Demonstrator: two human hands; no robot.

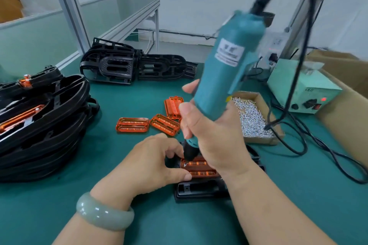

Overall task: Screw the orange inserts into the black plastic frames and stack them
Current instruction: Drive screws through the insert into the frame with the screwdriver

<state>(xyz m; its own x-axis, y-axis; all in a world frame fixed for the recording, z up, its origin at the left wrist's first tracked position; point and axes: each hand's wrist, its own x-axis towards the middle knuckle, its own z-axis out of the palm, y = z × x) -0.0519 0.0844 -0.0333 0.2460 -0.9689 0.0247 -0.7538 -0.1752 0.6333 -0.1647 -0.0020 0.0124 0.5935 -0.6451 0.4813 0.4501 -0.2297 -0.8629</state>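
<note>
The insert [199, 168] sits in the frame [199, 191] on the surface, left fingers [175, 175] pinching it steady, right hand [211, 135] gripping the driver [225, 65]; screwing underway, next likely another screw.

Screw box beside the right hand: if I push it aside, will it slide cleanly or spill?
Probably slides flat: the screw box is low, wide cardboard, unlikely to tip. It is likely heavy for its size, heaped with metal screws. The black cable dipping into it may snag.
</note>
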